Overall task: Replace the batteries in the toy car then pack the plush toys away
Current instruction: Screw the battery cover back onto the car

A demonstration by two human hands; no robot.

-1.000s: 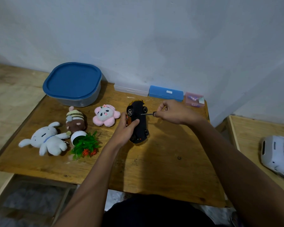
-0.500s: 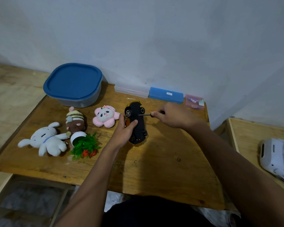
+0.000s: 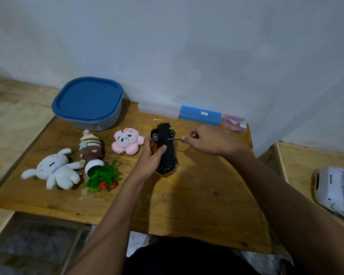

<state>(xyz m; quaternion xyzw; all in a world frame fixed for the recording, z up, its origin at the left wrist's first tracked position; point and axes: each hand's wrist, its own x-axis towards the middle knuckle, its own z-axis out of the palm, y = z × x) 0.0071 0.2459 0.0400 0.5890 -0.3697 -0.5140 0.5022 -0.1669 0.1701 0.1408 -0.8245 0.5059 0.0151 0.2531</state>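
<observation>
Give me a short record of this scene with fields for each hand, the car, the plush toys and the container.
left hand: grips the toy car, wheels facing right
right hand: holds a screwdriver, tip at the car's underside
to pack: white rabbit, brown striped plush, pink panda, on the table left of the car
container: blue lid on, back left

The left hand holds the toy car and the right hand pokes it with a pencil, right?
Not a pencil. The head view shows the left hand holding the toy car and the right hand poking it with a screwdriver.
</observation>
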